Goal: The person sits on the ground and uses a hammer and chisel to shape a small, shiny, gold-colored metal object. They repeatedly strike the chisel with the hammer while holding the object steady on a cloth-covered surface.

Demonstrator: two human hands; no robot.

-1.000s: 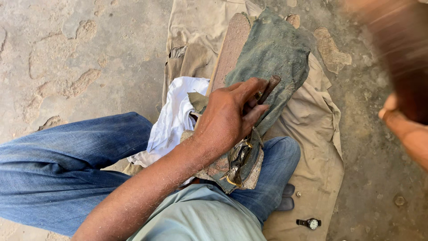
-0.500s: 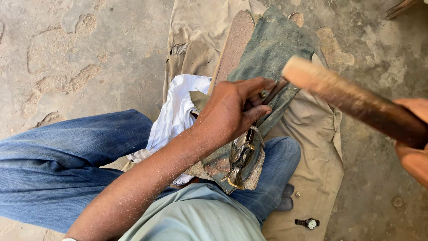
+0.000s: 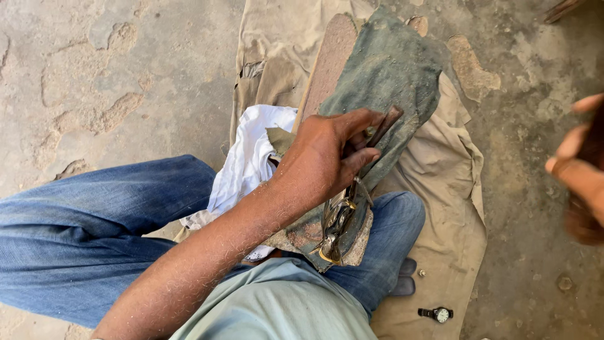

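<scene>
My left hand (image 3: 327, 157) lies on a dusty grey-green cloth (image 3: 390, 69) draped over a flat board (image 3: 333, 53) that slopes across my lap, and its fingers (image 3: 358, 160) are clamped on a thin dark metal strip (image 3: 382, 126), pinning it against the cloth near the board's middle. Below that hand a crumpled piece of shiny brassy metal (image 3: 336, 220) rests on the cloth at the board's near end, just above my knee. A white rag (image 3: 248, 157) is bunched along the board's left edge, touching my wrist. My right hand (image 3: 582, 176) is blurred at the right edge of the view, well apart from the board; its fingers seem curled around something dark, but I cannot tell what it is or how firmly they close. Under everything a tan cloth sheet (image 3: 453, 189) is spread on the cracked concrete floor (image 3: 113, 82). My legs in blue jeans (image 3: 94, 233) cross over the sheet, and a small wristwatch (image 3: 437, 313) lies on its near right corner, beside my foot.
</scene>
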